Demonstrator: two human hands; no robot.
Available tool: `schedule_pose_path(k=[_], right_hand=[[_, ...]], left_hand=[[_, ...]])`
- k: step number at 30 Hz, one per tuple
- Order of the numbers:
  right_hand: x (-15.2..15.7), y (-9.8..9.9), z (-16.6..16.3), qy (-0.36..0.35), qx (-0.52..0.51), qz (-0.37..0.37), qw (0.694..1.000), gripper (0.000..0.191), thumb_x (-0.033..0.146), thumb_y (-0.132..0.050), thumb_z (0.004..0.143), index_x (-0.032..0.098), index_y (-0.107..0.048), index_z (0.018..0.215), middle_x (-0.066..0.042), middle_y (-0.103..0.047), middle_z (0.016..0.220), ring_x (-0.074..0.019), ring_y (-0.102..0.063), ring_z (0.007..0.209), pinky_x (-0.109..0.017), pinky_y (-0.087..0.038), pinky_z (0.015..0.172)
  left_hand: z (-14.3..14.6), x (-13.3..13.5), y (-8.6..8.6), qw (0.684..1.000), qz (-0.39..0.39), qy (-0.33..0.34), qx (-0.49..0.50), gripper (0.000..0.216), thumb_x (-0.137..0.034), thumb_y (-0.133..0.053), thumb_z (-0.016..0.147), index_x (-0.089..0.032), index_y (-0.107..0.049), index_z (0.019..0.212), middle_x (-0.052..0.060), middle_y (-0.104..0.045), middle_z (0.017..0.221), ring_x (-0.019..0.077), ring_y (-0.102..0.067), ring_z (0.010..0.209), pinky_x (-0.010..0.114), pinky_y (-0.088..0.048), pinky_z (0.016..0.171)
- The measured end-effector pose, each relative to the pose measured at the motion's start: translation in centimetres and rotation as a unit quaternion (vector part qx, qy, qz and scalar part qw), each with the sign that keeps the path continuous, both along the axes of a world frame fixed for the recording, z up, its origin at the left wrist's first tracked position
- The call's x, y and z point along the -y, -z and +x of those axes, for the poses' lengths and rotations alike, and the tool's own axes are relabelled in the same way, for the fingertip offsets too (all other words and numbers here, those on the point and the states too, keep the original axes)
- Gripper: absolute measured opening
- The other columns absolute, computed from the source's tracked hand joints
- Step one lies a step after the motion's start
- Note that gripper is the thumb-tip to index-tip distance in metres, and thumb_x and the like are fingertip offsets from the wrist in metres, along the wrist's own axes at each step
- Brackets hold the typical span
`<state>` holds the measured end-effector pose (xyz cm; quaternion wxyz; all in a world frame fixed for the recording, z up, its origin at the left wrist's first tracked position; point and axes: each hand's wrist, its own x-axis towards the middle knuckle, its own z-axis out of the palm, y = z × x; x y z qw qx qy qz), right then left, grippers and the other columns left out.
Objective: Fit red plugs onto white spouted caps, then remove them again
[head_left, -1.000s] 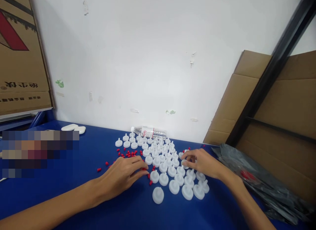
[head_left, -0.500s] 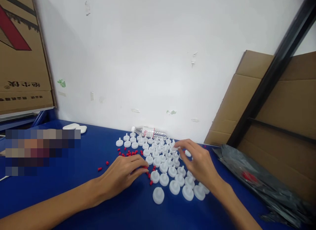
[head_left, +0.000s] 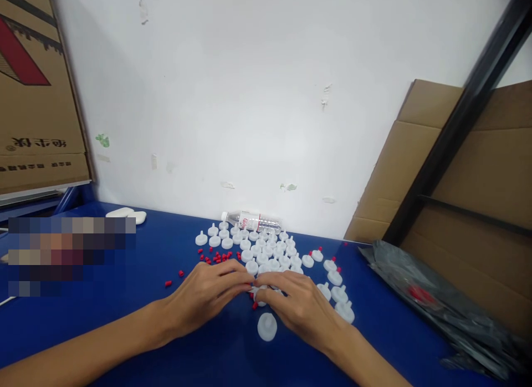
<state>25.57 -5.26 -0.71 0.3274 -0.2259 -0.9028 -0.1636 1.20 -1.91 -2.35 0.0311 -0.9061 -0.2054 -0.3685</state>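
Note:
My left hand [head_left: 218,293] is pinched near the middle of the blue table, its fingertips closed on a small red cap that is mostly hidden. Against those fingertips, my right hand [head_left: 297,301] pinches a white nozzle cap, which the fingers largely cover. Several white nozzle caps [head_left: 246,255], round with a thin spout upward, crowd the table behind the hands. One white nozzle cap [head_left: 267,326] lies in front of them. Loose red caps [head_left: 218,258] are scattered behind my left hand. To the right, a few white nozzle caps [head_left: 317,255] carry red caps on their spouts.
A clear plastic bottle [head_left: 260,222] lies along the white wall behind the pieces. Grey plastic bags [head_left: 428,304] are at the right, by cardboard [head_left: 399,159] and a black metal post [head_left: 440,137]. White objects [head_left: 124,213] sit at the back left.
My right hand has moved left and toward me from the group of white nozzle caps, bringing one to my left fingertips. My left hand has stayed nearly in place.

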Motion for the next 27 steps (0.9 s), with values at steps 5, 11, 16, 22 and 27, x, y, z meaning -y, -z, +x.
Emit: schedule_pose_path(k=[5, 11, 16, 22, 27], right_hand=[[0.1, -0.6, -0.2, -0.001, -0.036, 0.034, 0.999, 0.021, 0.01, -0.047, 0.1, 0.019, -0.065, 0.097, -0.005, -0.075, 0.102, -0.0151, -0.073, 0.089, -0.026, -0.056, 0.075], [0.0, -0.6, 0.0, -0.008, -0.042, 0.032, 0.999, 0.017, 0.01, -0.05, 0.099, 0.019, -0.065, 0.098, -0.006, -0.075, 0.104, -0.0154, -0.073, 0.092, -0.025, -0.058, 0.079], [0.1, -0.1, 0.2, 0.002, -0.032, 0.035, 0.999, 0.022, 0.008, -0.049, 0.098, 0.02, -0.064, 0.109, -0.008, -0.073, 0.113, -0.0151, -0.073, 0.089, -0.025, -0.059, 0.074], [1.0, -0.5, 0.1, 0.024, -0.04, -0.059, 0.997, 0.052, 0.013, -0.051, 0.089, 0.018, -0.049, 0.14, -0.012, -0.062, 0.137, -0.0233, -0.063, 0.119, -0.04, -0.054, 0.097], [0.3, 0.0, -0.3, 0.046, -0.05, -0.037, 0.997, 0.048, 0.033, -0.063, 0.096, 0.016, -0.051, 0.139, -0.011, -0.072, 0.119, -0.0243, -0.069, 0.102, -0.04, -0.056, 0.088]], left_hand=[[0.2, -0.1, -0.1, 0.999, 0.027, 0.006, 0.021, 0.014, -0.023, -0.055, 0.101, -0.021, -0.064, 0.111, 0.001, -0.074, 0.097, 0.0109, -0.07, 0.084, 0.018, -0.047, 0.061], [0.3, 0.1, -0.1, 0.999, 0.034, 0.015, 0.019, 0.014, -0.023, -0.056, 0.101, -0.02, -0.063, 0.112, 0.001, -0.075, 0.096, 0.0119, -0.072, 0.082, 0.019, -0.047, 0.061], [0.3, 0.3, 0.0, 1.0, 0.012, -0.003, 0.015, 0.014, -0.024, -0.056, 0.101, -0.021, -0.064, 0.112, 0.0, -0.075, 0.094, 0.0118, -0.072, 0.078, 0.019, -0.047, 0.061], [0.3, 0.1, -0.2, 0.998, -0.011, -0.03, 0.047, 0.012, -0.026, -0.057, 0.1, -0.022, -0.066, 0.107, -0.001, -0.074, 0.09, 0.0111, -0.07, 0.075, 0.019, -0.048, 0.064], [0.2, 0.2, -0.2, 0.998, -0.017, -0.001, 0.061, 0.011, -0.024, -0.06, 0.098, -0.022, -0.066, 0.107, -0.001, -0.075, 0.093, 0.0095, -0.07, 0.079, 0.018, -0.047, 0.066]])
